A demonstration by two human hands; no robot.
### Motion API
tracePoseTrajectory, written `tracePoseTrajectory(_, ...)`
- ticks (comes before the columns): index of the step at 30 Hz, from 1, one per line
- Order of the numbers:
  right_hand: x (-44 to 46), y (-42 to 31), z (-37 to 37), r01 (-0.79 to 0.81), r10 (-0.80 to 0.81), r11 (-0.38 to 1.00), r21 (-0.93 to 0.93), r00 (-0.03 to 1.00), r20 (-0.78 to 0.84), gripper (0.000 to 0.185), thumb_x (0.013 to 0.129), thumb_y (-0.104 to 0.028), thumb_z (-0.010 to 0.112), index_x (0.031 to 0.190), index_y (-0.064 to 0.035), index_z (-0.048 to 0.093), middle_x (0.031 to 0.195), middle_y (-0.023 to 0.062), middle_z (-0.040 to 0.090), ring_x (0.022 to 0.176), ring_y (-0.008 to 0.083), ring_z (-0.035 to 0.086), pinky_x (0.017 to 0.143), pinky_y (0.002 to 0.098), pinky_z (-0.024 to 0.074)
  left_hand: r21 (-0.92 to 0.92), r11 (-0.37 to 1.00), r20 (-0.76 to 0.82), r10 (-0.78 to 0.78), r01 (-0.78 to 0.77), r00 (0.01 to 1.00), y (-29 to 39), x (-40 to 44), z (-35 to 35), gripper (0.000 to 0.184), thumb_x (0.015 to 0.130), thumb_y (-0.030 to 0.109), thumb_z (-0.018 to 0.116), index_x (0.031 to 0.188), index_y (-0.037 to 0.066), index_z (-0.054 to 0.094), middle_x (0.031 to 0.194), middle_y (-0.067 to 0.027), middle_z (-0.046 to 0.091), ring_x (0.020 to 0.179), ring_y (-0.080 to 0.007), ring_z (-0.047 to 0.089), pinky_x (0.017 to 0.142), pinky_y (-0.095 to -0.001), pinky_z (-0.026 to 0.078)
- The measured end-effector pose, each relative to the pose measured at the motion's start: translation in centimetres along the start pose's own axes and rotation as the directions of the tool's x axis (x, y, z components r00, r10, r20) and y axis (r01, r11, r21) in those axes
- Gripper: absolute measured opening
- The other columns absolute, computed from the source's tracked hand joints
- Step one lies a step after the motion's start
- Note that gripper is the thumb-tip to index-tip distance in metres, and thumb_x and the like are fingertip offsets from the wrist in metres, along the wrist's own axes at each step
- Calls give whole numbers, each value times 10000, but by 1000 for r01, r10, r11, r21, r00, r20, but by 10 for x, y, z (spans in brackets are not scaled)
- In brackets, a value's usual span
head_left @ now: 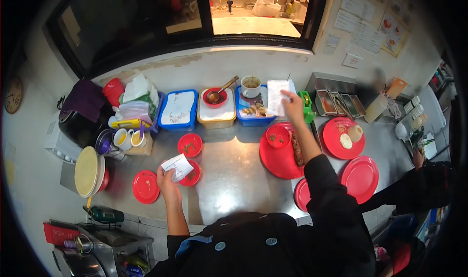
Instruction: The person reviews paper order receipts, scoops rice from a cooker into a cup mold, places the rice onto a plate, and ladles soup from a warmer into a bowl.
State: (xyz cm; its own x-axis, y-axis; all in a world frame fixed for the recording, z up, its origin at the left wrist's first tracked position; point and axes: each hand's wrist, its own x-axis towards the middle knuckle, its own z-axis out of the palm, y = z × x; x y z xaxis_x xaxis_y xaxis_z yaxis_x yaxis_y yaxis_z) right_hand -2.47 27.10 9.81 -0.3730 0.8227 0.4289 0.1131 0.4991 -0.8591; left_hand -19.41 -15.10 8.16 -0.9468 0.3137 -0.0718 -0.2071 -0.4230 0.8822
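A small printed paper slip (178,167) is pinched in my left hand (168,183), above the left side of the steel counter. Beside that hand are a small red plate (146,187) and two red bowls, the farther one (190,145) with green bits in it. At the back, my right hand (293,107) has its fingers at the edge of a larger white paper sheet (279,95) and appears to grip it. Below my right forearm lies a large red plate (273,161) with a red bowl (277,137) and a long browned piece of food (296,150).
Lidded tubs (179,110) line the wall, one bearing a red bowl with a ladle (226,84), another a white mug (250,86). Food sits on a red plate (343,138) at right. Stacked plates (87,172) stand left. Another person's hand (418,157) shows far right.
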Motion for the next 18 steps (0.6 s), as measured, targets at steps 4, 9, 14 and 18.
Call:
tracePoseTrajectory(4,75,6,-37,-76,84,982,170,995,-44,439,673,25,664,1103,45,576,1008,142,630,896,163,598,787,261,465,13,1000,18,-5,5,1000,-5,6,22,356,790,-38,474,1145,-7,456,1056,-114,549,978,-210,555,844,-329,457)
tracePoseTrajectory(9,120,5,-43,-161,171,951,262,985,-14,489,622,8,719,1087,65,576,1005,169,628,875,195,615,770,275,482,87,996,9,13,-13,1000,-12,9,32,356,788,-53,469,1141,-5,454,1065,-116,548,982,-209,554,851,-330,454)
tracePoseTrajectory(14,116,74,-30,-207,239,957,-205,960,146,459,579,4,730,1024,43,623,1000,155,638,882,212,616,788,307,469,114,993,-69,-31,38,997,-10,8,37,353,796,-55,466,1146,-17,446,1078,-121,541,987,-209,549,865,-330,444)
tracePoseTrajectory(18,115,91,-26,-276,285,958,-76,940,187,534,588,-56,758,1081,58,586,1032,179,625,932,241,605,828,311,449,156,988,-57,16,-7,998,-13,11,31,353,803,-50,467,1154,-20,443,1076,-124,541,987,-211,549,861,-331,447)
